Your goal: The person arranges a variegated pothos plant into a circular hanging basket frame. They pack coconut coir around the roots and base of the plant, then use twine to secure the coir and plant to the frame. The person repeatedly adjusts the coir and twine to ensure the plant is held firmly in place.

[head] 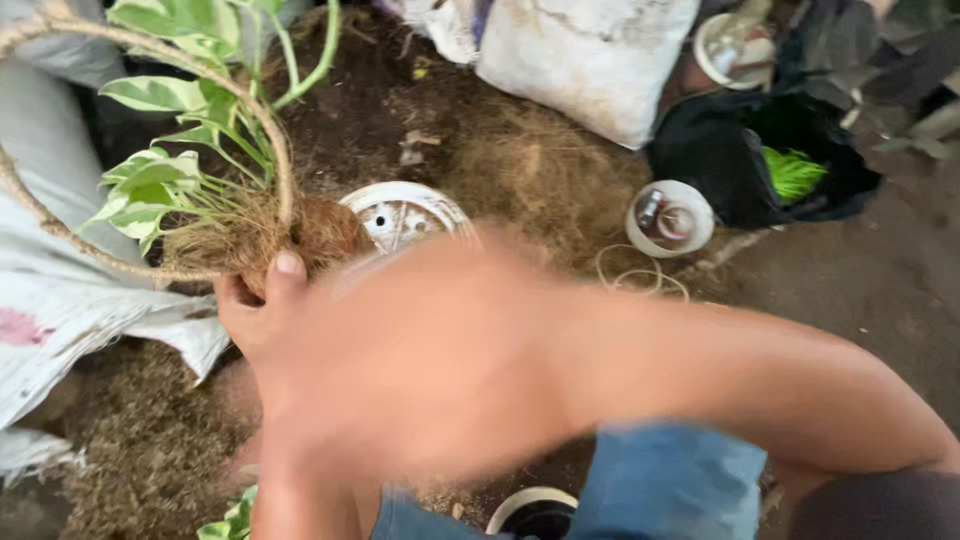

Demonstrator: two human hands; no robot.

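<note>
Your left hand (262,310) grips the coir-wrapped plant ball (270,240), thumb up its front, leaves up-left. Right hand (420,350) blurs across just right of it, closer to cam; its grip can't be told.

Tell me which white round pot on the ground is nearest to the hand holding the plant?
The white pot just right of the fibre-wrapped plant, partly hidden by the blurred hand. The small pot lies farther right, beside the black bag.
</note>
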